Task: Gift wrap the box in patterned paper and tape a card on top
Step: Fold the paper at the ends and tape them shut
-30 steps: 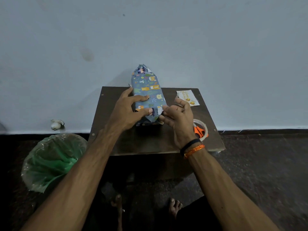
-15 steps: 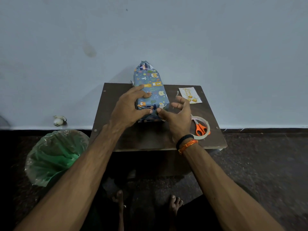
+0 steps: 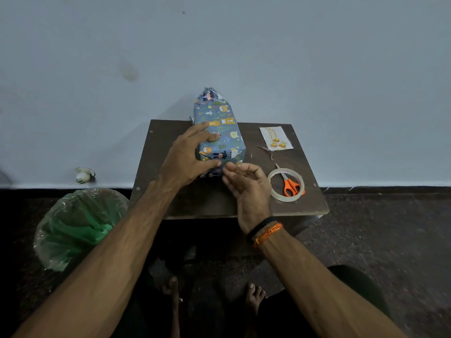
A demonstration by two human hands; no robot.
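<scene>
A: From the head view, how far along is this?

B: The box wrapped in blue paper patterned with bears and leaves (image 3: 218,132) lies at the centre of the frame on the small dark brown wooden table (image 3: 185,203), its far end reaching past the table's back edge toward the wall. The top and long sides are covered. The far end shows paper bunched to a point, seemingly not folded flat.

A: And the hands?

B: The left hand (image 3: 188,158) grips the near end of the box, fingers spread over the top and thumb curled onto the near face. The right hand (image 3: 246,184), just right of it, has its fingers loosely curled at that face; whether it pinches a flap or a bit of tape I cannot tell.

A: What's left?

B: I judge the near end is being closed. The small white card with gold printing (image 3: 275,138) lies untouched at centre right, well apart from the box. Below it, orange-handled scissors (image 3: 290,184) rest inside the clear tape roll (image 3: 286,184).
</scene>
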